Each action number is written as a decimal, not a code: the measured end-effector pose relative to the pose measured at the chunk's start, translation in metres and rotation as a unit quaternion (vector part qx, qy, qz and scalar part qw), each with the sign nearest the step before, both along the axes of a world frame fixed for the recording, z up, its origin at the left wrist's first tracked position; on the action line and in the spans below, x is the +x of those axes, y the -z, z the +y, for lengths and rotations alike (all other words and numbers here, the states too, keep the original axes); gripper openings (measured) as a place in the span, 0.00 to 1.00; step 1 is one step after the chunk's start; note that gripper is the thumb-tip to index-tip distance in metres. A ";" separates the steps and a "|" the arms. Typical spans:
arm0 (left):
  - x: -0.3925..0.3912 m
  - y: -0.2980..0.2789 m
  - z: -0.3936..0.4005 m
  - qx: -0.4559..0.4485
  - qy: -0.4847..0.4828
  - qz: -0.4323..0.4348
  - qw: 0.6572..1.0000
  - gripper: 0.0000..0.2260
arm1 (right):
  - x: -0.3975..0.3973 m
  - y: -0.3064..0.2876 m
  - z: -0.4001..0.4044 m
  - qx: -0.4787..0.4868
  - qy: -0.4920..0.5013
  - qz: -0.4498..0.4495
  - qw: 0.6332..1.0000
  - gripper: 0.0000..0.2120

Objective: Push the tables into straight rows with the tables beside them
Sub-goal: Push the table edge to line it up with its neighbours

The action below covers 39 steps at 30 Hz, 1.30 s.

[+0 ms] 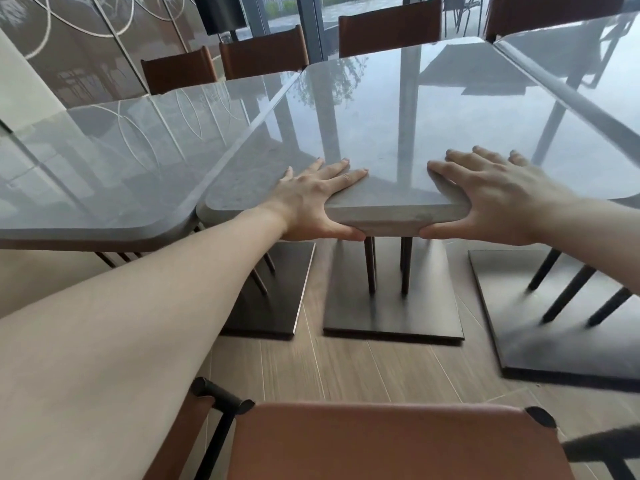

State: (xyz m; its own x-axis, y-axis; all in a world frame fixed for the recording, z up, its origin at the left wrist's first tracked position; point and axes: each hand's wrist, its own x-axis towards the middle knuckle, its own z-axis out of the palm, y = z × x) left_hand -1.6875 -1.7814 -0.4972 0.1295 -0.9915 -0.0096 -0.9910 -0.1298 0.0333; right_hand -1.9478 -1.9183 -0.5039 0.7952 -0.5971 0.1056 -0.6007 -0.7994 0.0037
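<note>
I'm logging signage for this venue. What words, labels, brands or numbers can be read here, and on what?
None. No text shows on the middle table, the side tables, the chairs or the wall panel, which bears only white curved lines. Both hands grip the table's edge.

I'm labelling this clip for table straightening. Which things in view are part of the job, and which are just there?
Part of the job:
middle table, gripped at its near edge by the left hand and right hand
left table
right table

Just there:
near chair
far chairs
floor
</note>
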 end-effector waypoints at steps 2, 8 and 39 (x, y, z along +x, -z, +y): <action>0.000 0.000 0.001 -0.002 0.001 0.000 1.000 0.50 | 0.000 0.001 0.000 -0.006 -0.001 0.003 1.000 0.59; -0.004 0.000 0.001 0.007 -0.007 -0.006 1.000 0.47 | -0.001 -0.001 0.003 0.003 0.011 0.005 1.000 0.60; -0.051 -0.012 0.031 0.070 -0.146 0.050 0.986 0.45 | 0.003 -0.022 0.069 0.123 0.187 0.000 0.975 0.44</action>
State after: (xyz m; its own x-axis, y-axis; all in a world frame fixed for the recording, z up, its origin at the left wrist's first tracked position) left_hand -1.7388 -1.7500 -0.4848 0.4005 -0.9003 -0.1705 -0.9034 -0.4191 0.0903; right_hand -1.9449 -1.8491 -0.4820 0.5177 -0.8520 -0.0781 -0.8501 -0.5018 -0.1600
